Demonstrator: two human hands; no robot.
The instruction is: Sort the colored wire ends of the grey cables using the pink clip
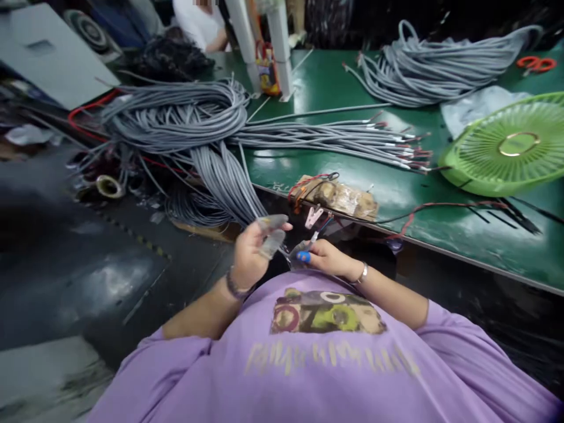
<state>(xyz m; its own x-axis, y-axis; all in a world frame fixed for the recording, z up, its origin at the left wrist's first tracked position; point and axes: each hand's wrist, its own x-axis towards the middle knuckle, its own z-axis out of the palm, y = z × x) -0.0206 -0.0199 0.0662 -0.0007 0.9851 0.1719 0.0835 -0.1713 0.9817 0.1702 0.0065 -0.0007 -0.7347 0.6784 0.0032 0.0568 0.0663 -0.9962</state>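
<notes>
My left hand (pixel 252 254) is raised at the table's front edge, its thumb and forefinger in greyish covers and held apart. Nothing shows between these two fingertips. Close beside it, my right hand (pixel 328 257) pinches a grey cable near its end (pixel 314 237), where thin red and blue wires stick out. A blue cover (pixel 304 257) wraps one right fingertip. Just beyond the hands, a pale pink clip (pixel 314 217) stands at the edge by a taped wooden block (pixel 341 198) with wires along it. Grey cables (pixel 227 170) hang over the edge behind my left hand.
On the green table (pixel 304 167) lie a large cable coil (pixel 176 114), stripped cable ends (pixel 396 147) and another coil (pixel 440 64). A green fan (pixel 515 144) stands right, with orange-handled scissors (pixel 536 63) behind. White posts (pixel 282 53) rise at the back; a person (pixel 200 26) sits beyond.
</notes>
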